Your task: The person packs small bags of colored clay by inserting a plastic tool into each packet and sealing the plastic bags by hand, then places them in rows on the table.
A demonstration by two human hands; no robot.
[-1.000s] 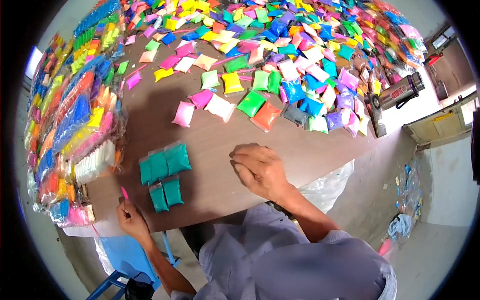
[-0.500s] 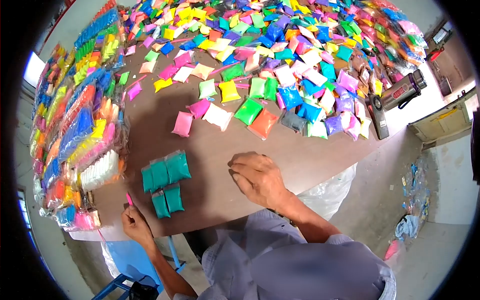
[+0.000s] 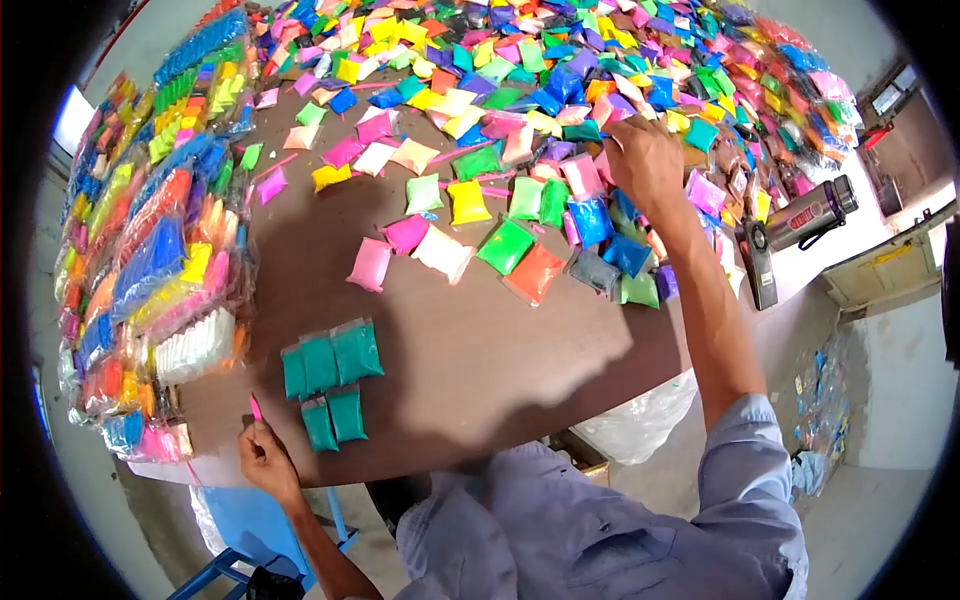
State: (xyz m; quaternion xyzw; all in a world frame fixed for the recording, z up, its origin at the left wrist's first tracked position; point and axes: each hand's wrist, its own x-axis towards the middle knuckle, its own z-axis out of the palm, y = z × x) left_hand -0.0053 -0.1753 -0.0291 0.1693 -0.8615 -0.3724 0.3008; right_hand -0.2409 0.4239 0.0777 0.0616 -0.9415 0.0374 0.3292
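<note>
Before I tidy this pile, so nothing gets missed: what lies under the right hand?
Beside the right hand, a pale pink packet and a blue packet show; whatever its palm and fingers cover cannot be seen.

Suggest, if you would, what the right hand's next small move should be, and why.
I'd probably have the right hand pinch a teal packet, perhaps the one just to its right. The hand is over the colorful pile, and the teal group set apart has three packets above but only two below. I can't tell whether its fingers hold anything.
</note>
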